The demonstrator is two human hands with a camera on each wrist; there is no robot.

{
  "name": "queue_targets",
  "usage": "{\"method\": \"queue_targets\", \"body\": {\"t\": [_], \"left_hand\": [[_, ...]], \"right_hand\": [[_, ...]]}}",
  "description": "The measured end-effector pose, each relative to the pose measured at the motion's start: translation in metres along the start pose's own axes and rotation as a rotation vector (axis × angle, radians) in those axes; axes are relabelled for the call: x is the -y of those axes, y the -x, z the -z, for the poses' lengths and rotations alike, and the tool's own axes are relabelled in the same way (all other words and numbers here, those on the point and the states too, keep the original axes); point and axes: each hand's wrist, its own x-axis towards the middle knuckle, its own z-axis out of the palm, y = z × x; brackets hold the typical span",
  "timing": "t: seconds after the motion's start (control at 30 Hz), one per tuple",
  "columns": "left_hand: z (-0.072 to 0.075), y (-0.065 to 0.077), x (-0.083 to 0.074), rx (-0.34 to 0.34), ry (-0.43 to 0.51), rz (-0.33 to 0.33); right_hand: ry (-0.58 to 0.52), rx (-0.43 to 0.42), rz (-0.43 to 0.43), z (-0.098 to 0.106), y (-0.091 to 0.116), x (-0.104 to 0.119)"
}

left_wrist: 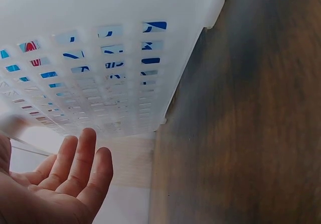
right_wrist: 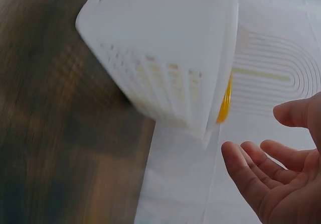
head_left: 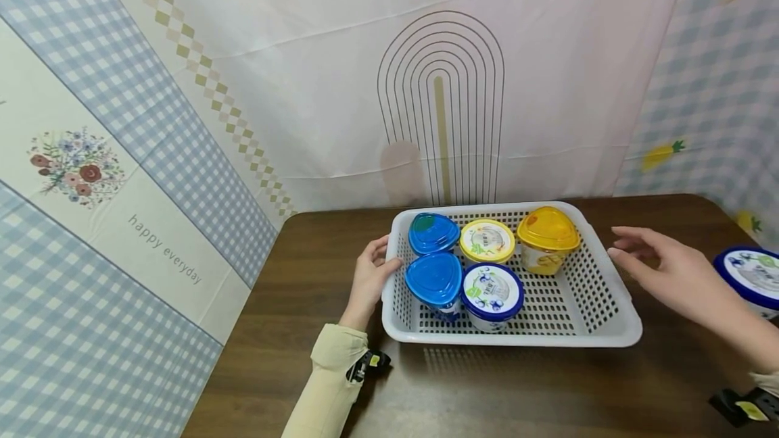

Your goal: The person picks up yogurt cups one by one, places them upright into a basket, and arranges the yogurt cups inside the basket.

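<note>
A white perforated plastic basket [head_left: 566, 341] stands on the brown table. It holds two tubs with blue lids [head_left: 433, 277] at its left, a yellow-lidded round tub [head_left: 487, 240], a dark-blue-rimmed round tub [head_left: 493, 291] and a taller cup with a domed yellow lid [head_left: 548, 230]. My left hand [head_left: 369, 280] is at the basket's left rim, thumb at the edge; in the left wrist view its loosely extended fingers [left_wrist: 83, 158] are beside the outer wall. My right hand [head_left: 675, 272] hovers off the right rim, apart from it, fingers loosely bent and holding nothing [right_wrist: 281, 174].
Another tub with a dark blue rim [head_left: 754, 274] stands at the far right, partly behind the right forearm. Printed cloth [head_left: 316, 86] hangs behind the table and along both sides. The table's front part [head_left: 487, 397] extends toward me.
</note>
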Motion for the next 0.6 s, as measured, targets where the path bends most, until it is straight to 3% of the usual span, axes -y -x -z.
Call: {"method": "queue_targets", "body": {"t": [0.4, 0.5, 0.6], "left_hand": [[-0.004, 0.000, 0.001, 0.015, 0.006, 0.007], [-0.005, -0.001, 0.001, 0.016, 0.010, 0.006], [-0.006, -0.002, 0.002, 0.017, 0.009, 0.004]], "right_hand": [[0.046, -0.115, -0.059, 0.018, 0.011, -0.036], [0.013, -0.173, -0.084, 0.023, 0.016, -0.043], [-0.087, -0.264, -0.082, 0.028, 0.019, -0.049]]}}
